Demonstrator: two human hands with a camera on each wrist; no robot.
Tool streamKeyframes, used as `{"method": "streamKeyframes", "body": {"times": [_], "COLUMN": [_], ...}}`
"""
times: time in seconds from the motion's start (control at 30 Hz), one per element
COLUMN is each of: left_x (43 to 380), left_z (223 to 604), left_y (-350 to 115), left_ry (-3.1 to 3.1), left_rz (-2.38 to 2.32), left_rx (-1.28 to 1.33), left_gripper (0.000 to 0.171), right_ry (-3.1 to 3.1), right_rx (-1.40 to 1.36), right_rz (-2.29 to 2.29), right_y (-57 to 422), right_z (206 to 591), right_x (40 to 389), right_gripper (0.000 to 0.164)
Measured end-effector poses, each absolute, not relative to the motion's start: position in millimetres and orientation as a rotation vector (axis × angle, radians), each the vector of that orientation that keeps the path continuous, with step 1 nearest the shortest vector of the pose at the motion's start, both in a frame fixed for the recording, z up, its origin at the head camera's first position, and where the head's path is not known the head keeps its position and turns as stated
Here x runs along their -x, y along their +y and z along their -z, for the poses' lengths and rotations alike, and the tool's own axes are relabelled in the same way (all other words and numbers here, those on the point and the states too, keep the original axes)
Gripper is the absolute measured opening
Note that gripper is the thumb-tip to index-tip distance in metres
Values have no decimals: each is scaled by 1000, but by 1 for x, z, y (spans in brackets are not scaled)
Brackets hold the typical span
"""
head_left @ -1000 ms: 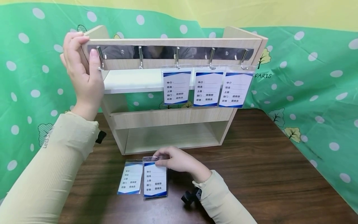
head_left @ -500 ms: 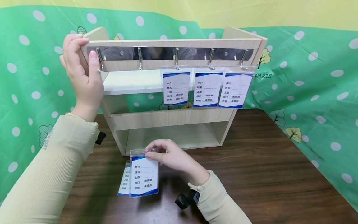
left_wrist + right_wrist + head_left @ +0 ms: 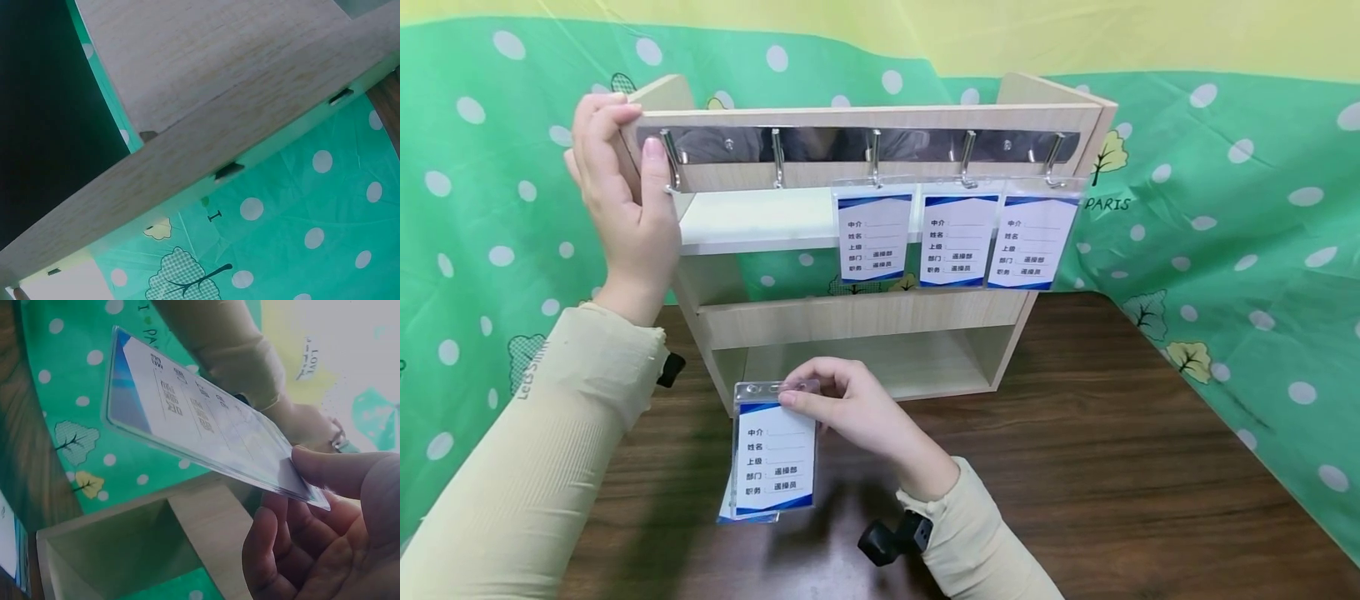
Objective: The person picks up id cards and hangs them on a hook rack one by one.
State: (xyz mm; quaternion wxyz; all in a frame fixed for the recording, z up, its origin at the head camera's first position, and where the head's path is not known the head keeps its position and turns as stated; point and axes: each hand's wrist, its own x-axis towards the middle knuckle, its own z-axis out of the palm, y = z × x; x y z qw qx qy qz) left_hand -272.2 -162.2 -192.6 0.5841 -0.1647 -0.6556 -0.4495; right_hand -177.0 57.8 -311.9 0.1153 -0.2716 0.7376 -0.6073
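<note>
My right hand (image 3: 868, 421) pinches a clear-sleeved name badge (image 3: 775, 454) by its top edge, thumb on the front. In the right wrist view the badge (image 3: 187, 412) juts out from between thumb and fingers. A second badge (image 3: 756, 517) lies on the table, mostly hidden behind the held one. My left hand (image 3: 632, 196) grips the upper left corner of a wooden shelf (image 3: 857, 323), its thumb beside the leftmost hook (image 3: 671, 162). Three badges hang from hooks: one at the middle hook (image 3: 874, 237), another (image 3: 958, 242) beside it, and one (image 3: 1032, 242) at the far right.
A metal hook rail (image 3: 827, 143) runs along the shelf's top board; its two left hooks carry no badge. The shelf stands on a dark wooden table (image 3: 1112, 467). A green dotted cloth (image 3: 1225, 208) hangs behind and beside it.
My right hand has lifted the badge off the table and moved it left and up, so it now overlaps the other badge. The left hand keeps its grip on the shelf corner.
</note>
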Motion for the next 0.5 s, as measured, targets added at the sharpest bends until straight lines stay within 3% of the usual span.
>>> {"method": "streamKeyframes", "body": {"times": [0.5], "left_x": [272], "left_z": [193], "left_y": [-162], "left_ry": [-1525], "left_rz": [1052], "left_rx": [387], "left_gripper": [30], "right_ry": [2088], "right_rx": [769], "right_rz": [1905], "right_y": [51], "right_z": [307], "right_x": [176], "right_gripper": [17]}}
